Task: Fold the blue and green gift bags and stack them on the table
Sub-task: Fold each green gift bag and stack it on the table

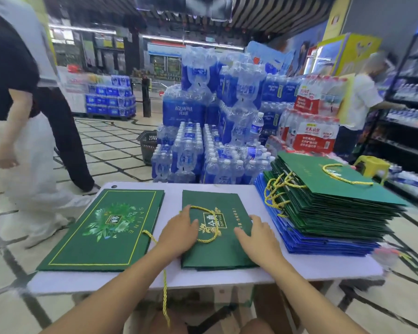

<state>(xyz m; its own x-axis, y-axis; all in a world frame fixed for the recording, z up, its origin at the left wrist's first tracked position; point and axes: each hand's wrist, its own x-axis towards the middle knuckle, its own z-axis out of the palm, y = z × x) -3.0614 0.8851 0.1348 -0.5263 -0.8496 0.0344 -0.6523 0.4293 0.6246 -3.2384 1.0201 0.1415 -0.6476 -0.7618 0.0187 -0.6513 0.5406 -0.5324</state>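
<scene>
1. Left arm: bare, reaching forward from the lower edge of the view. Left hand (180, 229): palm down, fingers straight and together, laid flat on the left edge of the folded green gift bag (215, 251). It grips nothing and touches the gold cord handle (204, 241).
2. Right arm: bare, angled in from the lower right. Right hand (257, 237): palm down, fingers spread wide, pressing flat on the right part of the same bag.
3. Folded green gift bag: matte dark green paper, a flat rectangle with a gold printed emblem. It lies at the middle of the pale worktop (227, 277).
4. Left of that bag: a larger flat green gift bag (101, 237) with a leaf print and a thin yellow border. Its twisted gold cord (164, 292) hangs over the worktop's near edge.
5. Right of that bag: a tall pile of flat green gift bags (336, 213) with yellow cords, resting on flat blue gift bags (328, 244).
6. Beyond that bag, on the floor: shrink-wrapped packs of bottled water (203, 150).
</scene>
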